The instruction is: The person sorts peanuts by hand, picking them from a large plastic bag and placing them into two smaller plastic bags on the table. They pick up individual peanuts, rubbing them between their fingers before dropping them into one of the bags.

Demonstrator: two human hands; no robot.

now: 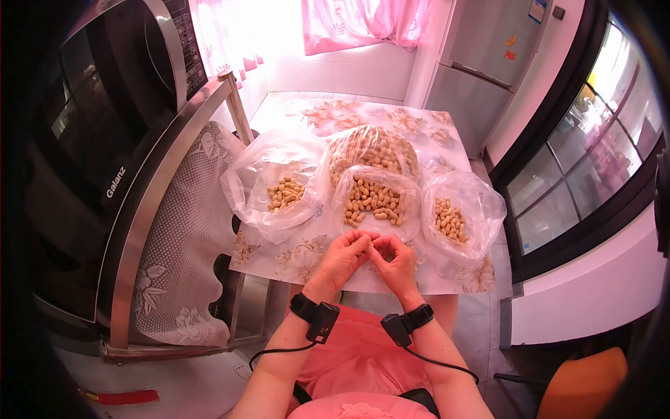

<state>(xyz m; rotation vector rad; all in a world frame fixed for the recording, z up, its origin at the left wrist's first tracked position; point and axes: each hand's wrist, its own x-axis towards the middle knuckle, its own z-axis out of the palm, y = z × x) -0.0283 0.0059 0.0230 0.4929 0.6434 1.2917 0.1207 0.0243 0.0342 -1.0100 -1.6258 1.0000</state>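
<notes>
My left hand [342,257] and my right hand [395,262] meet over the near edge of the table, fingertips pinched together. Whatever is between the fingers is too small and covered to make out. Just beyond them, an open clear plastic bag [413,222] holds unshelled peanuts [371,199]. Behind it stands a bigger, fuller bag of peanuts [373,148]. To the left lies an open plastic bag [244,171] with a small heap of peanuts [285,193]. Another open bag [485,202] with peanuts [450,220] sits to the right.
A flowered cloth [300,262] covers the table. On the left, a microwave [91,140] stands on a metal rack [150,202] draped with a lace cover [185,244]. A fridge [474,70] is at the back right, and an orange chair [586,384] at lower right. Both wrists wear cabled black devices [323,322].
</notes>
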